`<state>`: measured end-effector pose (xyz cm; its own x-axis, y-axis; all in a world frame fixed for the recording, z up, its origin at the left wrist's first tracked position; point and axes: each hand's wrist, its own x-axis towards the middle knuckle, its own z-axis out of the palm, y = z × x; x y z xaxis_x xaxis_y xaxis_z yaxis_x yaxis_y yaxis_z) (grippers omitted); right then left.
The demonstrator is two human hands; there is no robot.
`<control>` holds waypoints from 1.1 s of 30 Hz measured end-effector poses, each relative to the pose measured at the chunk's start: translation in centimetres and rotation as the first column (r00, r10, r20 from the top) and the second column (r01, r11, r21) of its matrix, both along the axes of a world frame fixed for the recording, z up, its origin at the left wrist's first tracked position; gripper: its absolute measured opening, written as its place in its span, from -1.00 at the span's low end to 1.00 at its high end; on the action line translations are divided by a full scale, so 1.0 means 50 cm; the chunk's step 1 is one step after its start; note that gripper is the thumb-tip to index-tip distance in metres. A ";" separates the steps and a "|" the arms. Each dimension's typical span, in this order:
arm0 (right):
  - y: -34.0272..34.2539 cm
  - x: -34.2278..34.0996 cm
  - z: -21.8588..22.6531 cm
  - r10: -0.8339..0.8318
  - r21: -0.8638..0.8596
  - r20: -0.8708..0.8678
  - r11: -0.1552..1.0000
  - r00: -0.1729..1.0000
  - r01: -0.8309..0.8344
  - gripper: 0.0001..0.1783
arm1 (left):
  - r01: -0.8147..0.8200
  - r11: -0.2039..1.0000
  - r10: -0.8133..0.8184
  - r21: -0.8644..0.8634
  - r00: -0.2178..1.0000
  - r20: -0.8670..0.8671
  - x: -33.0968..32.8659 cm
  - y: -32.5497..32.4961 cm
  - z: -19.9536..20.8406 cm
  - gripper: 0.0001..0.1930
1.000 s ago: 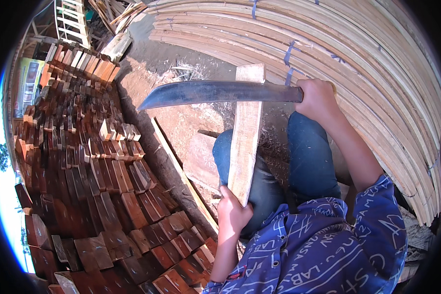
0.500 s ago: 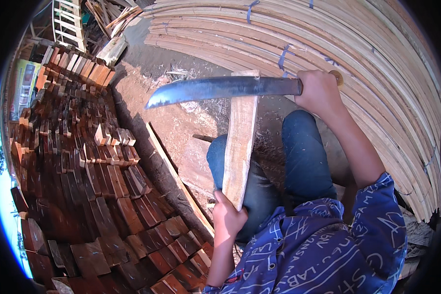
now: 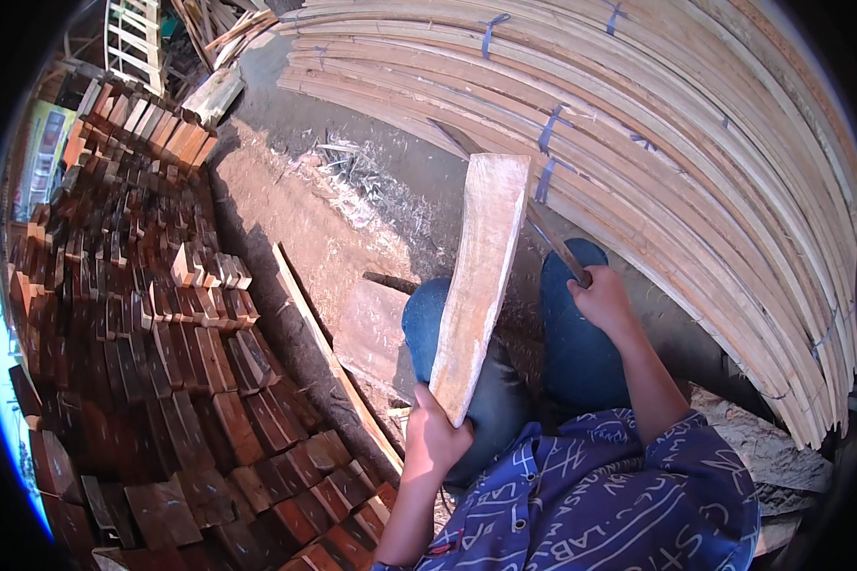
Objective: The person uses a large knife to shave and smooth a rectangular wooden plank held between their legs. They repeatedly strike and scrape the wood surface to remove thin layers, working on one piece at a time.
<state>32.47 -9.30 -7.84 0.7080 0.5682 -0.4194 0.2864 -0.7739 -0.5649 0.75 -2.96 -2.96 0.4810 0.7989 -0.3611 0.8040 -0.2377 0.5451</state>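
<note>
My left hand [image 3: 435, 440] grips the near end of a pale wooden plank [image 3: 480, 276] that stands tilted away from me, over my blue-trousered knees. My right hand [image 3: 603, 297] is closed on the handle of a long machete [image 3: 543, 228]. The blade runs up and left behind the plank's right edge, so most of it is hidden; its tip shows near the plank's top. The blade seems to meet the plank's far right side.
Bundles of long pale wooden slats [image 3: 695, 162], tied with blue straps, curve across the right. Rows of stacked reddish wood blocks [image 3: 162, 362] fill the left. Bare dirt with wood shavings [image 3: 343, 181] lies ahead. A flat board [image 3: 376, 328] rests by my knee.
The machete has swung from a raised, crosswise position left of the plank down behind its right edge. My right hand has dropped lower. The plank stays upright in my left hand.
</note>
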 end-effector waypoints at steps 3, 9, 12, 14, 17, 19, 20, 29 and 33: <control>0.007 0.013 -0.033 0.063 -0.007 -0.036 0.998 0.997 -0.064 -0.68 | -0.006 1.000 0.005 -0.028 1.000 -0.009 0.006 0.005 0.014 -0.44; 0.014 0.049 -0.086 0.258 0.034 -0.016 0.966 0.966 -0.257 -0.67 | 0.089 0.996 -0.088 -0.030 0.996 0.017 0.018 0.006 0.054 -0.42; 0.027 0.051 -0.053 0.203 0.039 -0.203 0.979 0.958 -0.199 -0.74 | 0.058 0.996 -0.060 -0.070 0.998 -0.035 0.007 -0.003 0.034 -0.35; 0.028 0.055 -0.037 0.139 0.034 -0.318 0.990 0.938 -0.135 -0.75 | 0.065 0.996 -0.070 -0.059 0.994 -0.089 0.006 -0.005 0.022 -0.25; 0.011 0.068 -0.057 0.081 0.098 -0.361 0.994 0.929 -0.049 -0.76 | 0.030 0.999 -0.032 -0.029 0.997 -0.074 0.018 -0.010 0.044 -0.25; 0.002 0.065 -0.064 0.040 0.156 -0.374 0.988 0.927 0.020 -0.74 | -0.001 0.999 -0.003 -0.053 0.996 -0.084 0.024 -0.011 0.050 -0.23; -0.007 0.062 -0.064 0.024 0.204 -0.375 0.977 0.927 0.057 -0.73 | -0.005 0.998 0.000 -0.057 0.996 -0.086 0.027 -0.012 0.051 -0.23; -0.065 0.024 -0.006 -0.077 0.494 -0.286 0.843 0.955 0.215 -0.63 | -0.039 0.999 0.031 -0.035 0.979 -0.201 0.054 -0.027 0.067 -0.34; -0.051 0.000 0.060 0.094 0.519 0.048 0.848 0.994 -0.105 -0.66 | -0.050 0.997 0.038 -0.055 0.979 -0.201 0.058 -0.026 0.065 -0.34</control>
<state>32.46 -11.84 -4.83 0.6408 0.7671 -0.0287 0.3617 -0.3347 -0.8702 3.65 -4.24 0.31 0.3591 0.7920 -0.4937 0.9071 -0.1715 0.3845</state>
